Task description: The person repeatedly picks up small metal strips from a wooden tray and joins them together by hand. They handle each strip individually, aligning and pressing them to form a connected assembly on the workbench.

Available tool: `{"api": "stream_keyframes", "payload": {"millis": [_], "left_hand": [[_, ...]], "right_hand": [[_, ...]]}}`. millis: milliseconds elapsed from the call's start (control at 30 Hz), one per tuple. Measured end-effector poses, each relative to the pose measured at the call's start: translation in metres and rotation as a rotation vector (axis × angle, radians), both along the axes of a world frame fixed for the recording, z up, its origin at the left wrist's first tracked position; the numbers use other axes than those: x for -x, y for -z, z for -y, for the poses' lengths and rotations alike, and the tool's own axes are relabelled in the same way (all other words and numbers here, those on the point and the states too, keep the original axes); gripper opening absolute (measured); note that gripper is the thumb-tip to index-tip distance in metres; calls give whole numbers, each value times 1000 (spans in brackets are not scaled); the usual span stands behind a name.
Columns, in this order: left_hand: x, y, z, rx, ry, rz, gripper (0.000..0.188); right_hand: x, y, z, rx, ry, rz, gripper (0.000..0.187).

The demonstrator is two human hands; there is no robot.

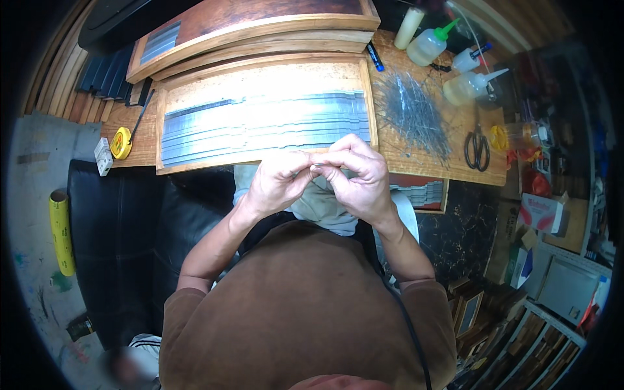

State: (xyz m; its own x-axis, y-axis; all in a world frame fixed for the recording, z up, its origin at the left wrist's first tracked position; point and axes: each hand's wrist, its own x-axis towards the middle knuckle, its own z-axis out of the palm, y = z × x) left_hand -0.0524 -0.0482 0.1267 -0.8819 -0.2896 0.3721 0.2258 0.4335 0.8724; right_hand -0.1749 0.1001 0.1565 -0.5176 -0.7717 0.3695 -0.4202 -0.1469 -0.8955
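My left hand (276, 183) and my right hand (363, 183) meet just over the front edge of a shallow wooden tray (372, 104). Thumbs and fingertips of both are pinched together, almost touching. What they hold, if anything, is too small and too covered to make out. Rows of thin grey metal-looking strips (260, 130) lie side by side in the tray, partly washed out by bright light. To the right of the tray, a loose heap of thin grey needle-like pieces (415, 110) lies on the wooden table (390, 153).
Right of the heap are black scissors (478, 153), a green-capped squeeze bottle (429, 45) and another bottle (461, 90). Stacked wooden trays (260, 32) stand behind. At left lie a yellow tape measure (121, 143) and a screwdriver-like tool (143, 117). A black sofa (117, 247) borders the table.
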Motion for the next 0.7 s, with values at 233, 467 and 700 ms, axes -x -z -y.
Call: {"api": "stream_keyframes", "payload": {"millis": [233,467,700], "left_hand": [[3,1,0,-42,30,-55,23],[-24,-19,-6,-45,75,213,4],[-43,22,-14,-925,329,717,15]], "right_hand": [[-1,-2,0,-3,8,-26,19],[-20,-9,-13,-40,50,36,14],[-43,65,-24,-295,93,585,34]]}}
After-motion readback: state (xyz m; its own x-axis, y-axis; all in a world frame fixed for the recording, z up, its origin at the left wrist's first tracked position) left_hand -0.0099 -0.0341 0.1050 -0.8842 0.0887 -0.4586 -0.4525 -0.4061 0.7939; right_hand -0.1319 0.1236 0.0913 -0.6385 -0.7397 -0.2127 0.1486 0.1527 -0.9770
